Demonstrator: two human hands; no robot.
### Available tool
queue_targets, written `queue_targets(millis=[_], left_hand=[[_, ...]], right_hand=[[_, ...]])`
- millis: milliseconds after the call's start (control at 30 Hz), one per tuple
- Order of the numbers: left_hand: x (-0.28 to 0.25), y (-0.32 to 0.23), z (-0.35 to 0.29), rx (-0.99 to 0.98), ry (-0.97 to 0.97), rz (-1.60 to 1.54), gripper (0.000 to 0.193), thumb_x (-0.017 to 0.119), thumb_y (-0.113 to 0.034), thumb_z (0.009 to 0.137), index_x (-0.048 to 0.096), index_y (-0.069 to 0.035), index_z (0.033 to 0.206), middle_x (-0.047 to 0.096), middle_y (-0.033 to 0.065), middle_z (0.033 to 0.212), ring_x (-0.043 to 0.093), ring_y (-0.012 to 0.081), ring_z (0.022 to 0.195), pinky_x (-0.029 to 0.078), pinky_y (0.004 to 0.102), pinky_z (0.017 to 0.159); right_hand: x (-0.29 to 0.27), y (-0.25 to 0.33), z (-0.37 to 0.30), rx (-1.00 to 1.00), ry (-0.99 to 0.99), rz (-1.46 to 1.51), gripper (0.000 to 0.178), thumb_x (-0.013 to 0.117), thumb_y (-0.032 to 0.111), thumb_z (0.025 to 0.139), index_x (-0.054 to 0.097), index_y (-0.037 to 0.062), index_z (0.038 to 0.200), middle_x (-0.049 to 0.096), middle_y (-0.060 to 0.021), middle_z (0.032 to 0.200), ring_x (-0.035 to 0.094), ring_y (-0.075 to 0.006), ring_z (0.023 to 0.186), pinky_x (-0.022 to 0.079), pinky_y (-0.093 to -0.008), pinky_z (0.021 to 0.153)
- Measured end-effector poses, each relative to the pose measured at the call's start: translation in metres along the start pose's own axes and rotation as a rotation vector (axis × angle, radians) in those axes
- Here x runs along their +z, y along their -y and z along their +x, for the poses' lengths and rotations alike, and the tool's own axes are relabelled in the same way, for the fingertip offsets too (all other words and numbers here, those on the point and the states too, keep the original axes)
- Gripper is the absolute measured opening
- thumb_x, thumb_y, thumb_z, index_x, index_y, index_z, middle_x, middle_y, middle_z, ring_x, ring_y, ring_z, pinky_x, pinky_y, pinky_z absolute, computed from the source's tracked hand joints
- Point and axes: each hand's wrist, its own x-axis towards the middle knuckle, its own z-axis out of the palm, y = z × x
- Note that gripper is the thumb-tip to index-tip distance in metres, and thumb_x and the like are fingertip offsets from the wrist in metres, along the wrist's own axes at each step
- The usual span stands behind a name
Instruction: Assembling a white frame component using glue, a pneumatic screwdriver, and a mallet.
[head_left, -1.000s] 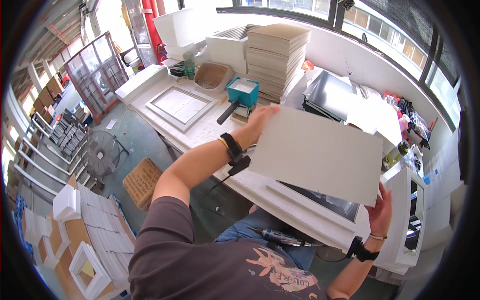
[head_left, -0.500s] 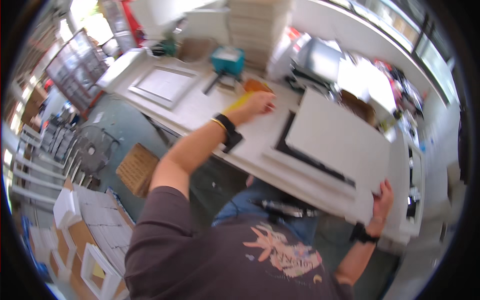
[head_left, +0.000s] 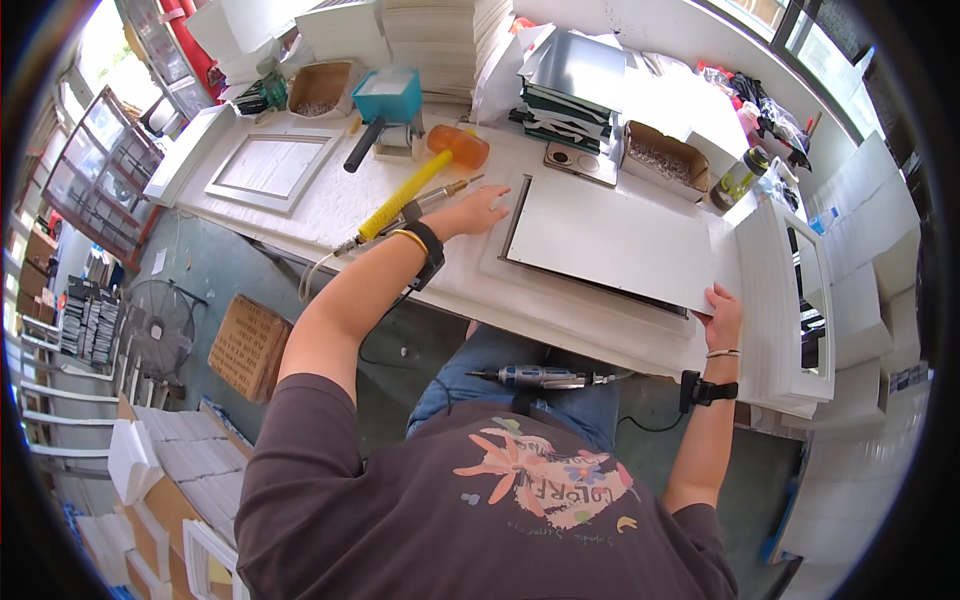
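A flat white panel (head_left: pixel 612 240) lies over a dark-edged piece on the worktable, with a thin dark line showing along its left and front edges. My right hand (head_left: pixel 722 318) pinches the panel's near right corner, thumb on top. My left hand (head_left: pixel 476 212) is open, fingers stretched toward the panel's left edge but apart from it. Beside that hand lies a mallet (head_left: pixel 458 146) with an orange head and yellow handle. A slim metal power screwdriver (head_left: pixel 450 190) rests next to the mallet's handle.
A white frame (head_left: pixel 272 172) lies at the table's left. Behind stand a teal box (head_left: pixel 388 95), a cardboard tray of screws (head_left: pixel 665 160) and a bottle (head_left: pixel 740 180). Stacked white frames (head_left: pixel 785 300) border the right. Another power screwdriver (head_left: pixel 540 377) hangs before my lap.
The white panel has come down and left, and now covers most of the dark piece. My left hand has moved from beside the mallet head to near the panel's left edge.
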Motion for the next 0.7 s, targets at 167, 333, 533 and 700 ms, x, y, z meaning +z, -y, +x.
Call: queue_targets(millis=[167, 333, 533, 700], left_hand=[[0.0, -0.004, 0.01, 0.027, 0.031, 0.036, 0.051, 0.052, -0.024, 0.085, 0.039, 0.002, 0.127, 0.043, 0.0228, 0.128, 0.038, 0.0341, 0.121, 0.03, 0.0366, 0.102], [-0.007, -0.009, 0.01, 0.026, 0.076, 0.124, 0.052, 0.052, -0.024, 0.086, 0.038, 0.003, 0.127, 0.041, 0.0246, 0.129, 0.037, 0.0352, 0.122, 0.028, 0.0374, 0.104], [0.008, -0.027, 0.016, -0.025, 0.157, 0.088, 0.057, 0.054, -0.028, 0.085, 0.034, 0.0, 0.13, 0.037, 0.0234, 0.13, 0.039, 0.036, 0.119, 0.032, 0.0384, 0.1], [-0.001, -0.029, 0.01, -0.045, 0.182, 0.108, 0.059, 0.054, -0.03, 0.084, 0.033, -0.004, 0.132, 0.035, 0.0228, 0.132, 0.039, 0.0375, 0.119, 0.032, 0.0383, 0.1]], right_hand=[[0.016, -0.007, 0.009, 0.005, 0.03, -0.001, 0.033, 0.054, 0.006, 0.083, 0.051, -0.0056, 0.114, 0.06, -0.0141, 0.094, 0.062, -0.0226, 0.077, 0.056, -0.0347, 0.057], [0.014, -0.02, 0.027, -0.024, 0.122, -0.047, 0.034, 0.055, 0.009, 0.081, 0.054, -0.0016, 0.113, 0.061, -0.0093, 0.094, 0.061, -0.0198, 0.08, 0.054, -0.035, 0.059], [-0.009, -0.039, 0.038, 0.009, 0.128, 0.037, 0.036, 0.051, 0.007, 0.082, 0.051, -0.0031, 0.116, 0.061, -0.0109, 0.096, 0.062, -0.0195, 0.077, 0.055, -0.0337, 0.056], [0.007, -0.035, 0.031, -0.015, 0.043, -0.014, 0.036, 0.052, 0.01, 0.084, 0.05, -0.002, 0.118, 0.061, -0.0103, 0.096, 0.062, -0.0187, 0.076, 0.055, -0.0309, 0.054]])
